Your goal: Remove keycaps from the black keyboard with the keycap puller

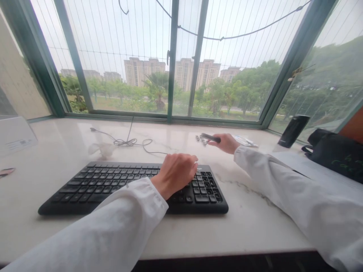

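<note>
Left hand (174,174) over black kbd (96,185) at 6 o'clock, fingers curved, can't tell if pressing; right hand (224,143) at 1 o'clock pinching dark slim tool (210,138), just beside small parts (200,140).

Black keyboard (85,189) lies flat, lower center of frame; slim black stick (210,138) held just beyond it, right of center.

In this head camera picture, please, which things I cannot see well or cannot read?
In the head view:
Many keys of the black keyboard: hidden by the left hand and its sleeve.
Dark object in the right hand: partly hidden by the fingers, kind unclear.
Small pieces beside it: too small to identify.
Black bag: cut off by the right edge, green lettering unreadable.
</note>
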`<control>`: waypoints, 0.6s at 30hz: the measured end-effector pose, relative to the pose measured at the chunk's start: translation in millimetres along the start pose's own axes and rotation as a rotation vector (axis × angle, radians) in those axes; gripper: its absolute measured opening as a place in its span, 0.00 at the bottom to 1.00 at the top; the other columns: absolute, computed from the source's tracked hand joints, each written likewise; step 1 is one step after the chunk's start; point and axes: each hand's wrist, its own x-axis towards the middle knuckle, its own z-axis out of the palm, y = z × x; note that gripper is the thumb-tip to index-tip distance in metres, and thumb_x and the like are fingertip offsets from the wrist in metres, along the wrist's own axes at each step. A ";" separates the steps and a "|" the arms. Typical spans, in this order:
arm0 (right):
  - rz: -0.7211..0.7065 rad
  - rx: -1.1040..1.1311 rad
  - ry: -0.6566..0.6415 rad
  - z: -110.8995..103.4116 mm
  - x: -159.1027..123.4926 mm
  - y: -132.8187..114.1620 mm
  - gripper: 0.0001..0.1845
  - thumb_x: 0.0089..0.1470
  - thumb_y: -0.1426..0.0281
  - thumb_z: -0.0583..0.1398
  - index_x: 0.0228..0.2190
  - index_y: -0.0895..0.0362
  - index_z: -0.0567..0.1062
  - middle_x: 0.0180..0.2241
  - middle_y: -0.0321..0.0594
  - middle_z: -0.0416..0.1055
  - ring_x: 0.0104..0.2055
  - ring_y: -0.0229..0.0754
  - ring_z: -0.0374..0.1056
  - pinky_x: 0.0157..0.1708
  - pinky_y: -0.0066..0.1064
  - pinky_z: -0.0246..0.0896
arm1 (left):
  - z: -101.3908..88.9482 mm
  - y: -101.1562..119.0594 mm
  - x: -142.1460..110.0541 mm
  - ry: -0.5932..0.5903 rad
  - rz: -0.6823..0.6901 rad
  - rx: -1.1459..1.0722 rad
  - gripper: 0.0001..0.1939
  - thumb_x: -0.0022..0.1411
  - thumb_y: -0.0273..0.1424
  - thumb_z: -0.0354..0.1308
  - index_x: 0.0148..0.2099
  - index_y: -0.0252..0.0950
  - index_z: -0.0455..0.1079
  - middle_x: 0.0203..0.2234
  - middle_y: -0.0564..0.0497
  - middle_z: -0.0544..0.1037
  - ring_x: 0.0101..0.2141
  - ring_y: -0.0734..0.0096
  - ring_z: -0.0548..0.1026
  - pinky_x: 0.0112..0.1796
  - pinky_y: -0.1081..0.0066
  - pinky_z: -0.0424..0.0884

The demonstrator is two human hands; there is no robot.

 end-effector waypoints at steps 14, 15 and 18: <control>0.139 -0.179 -0.138 41.1 71.4 5.3 0.14 0.49 0.59 0.64 0.38 0.48 0.82 0.36 0.40 0.78 0.36 0.42 0.69 0.32 0.29 0.55 | -3.8 -2.4 0.0 -0.004 0.072 0.022 0.15 0.68 0.31 0.47 0.34 0.35 0.73 0.28 0.46 0.80 0.29 0.60 0.78 0.27 0.68 0.66; 0.150 -0.187 -0.144 42.3 72.3 6.0 0.15 0.49 0.58 0.64 0.38 0.48 0.82 0.36 0.40 0.78 0.37 0.43 0.69 0.32 0.29 0.55 | -3.5 -2.5 0.0 -0.002 0.075 0.022 0.15 0.68 0.31 0.47 0.34 0.35 0.73 0.28 0.46 0.80 0.29 0.60 0.78 0.27 0.68 0.66; 0.175 -0.204 -0.158 45.7 74.4 6.9 0.15 0.48 0.57 0.65 0.38 0.47 0.82 0.38 0.39 0.78 0.39 0.43 0.70 0.33 0.28 0.57 | -2.3 -3.0 0.2 0.001 0.077 0.022 0.15 0.67 0.32 0.47 0.33 0.35 0.73 0.28 0.47 0.80 0.28 0.61 0.78 0.26 0.69 0.65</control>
